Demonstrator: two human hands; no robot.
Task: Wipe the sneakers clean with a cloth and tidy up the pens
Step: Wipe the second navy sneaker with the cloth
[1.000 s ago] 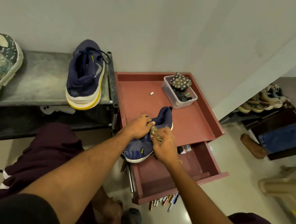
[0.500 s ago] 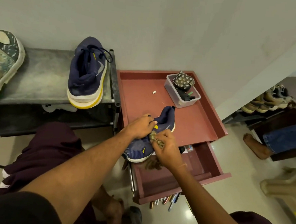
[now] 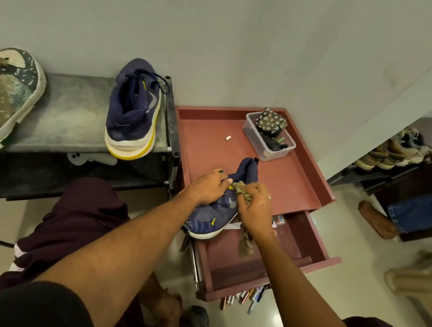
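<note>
Firmly, left hand (image 3: 208,188) grips yellow-ticked sneaker (image 3: 212,220); right hand (image 3: 254,208) pinches cloth (image 3: 241,188).

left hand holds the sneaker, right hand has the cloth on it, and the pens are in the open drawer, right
Not quite. The pens are not in the drawer; they lie on the floor below its front, as the head view shows. Left hand on sneaker, right hand with cloth: correct.

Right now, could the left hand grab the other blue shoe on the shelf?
Probably yes, once it lets go: the left hand grips the near sneaker, and nothing stands over the other blue shoe.
</note>
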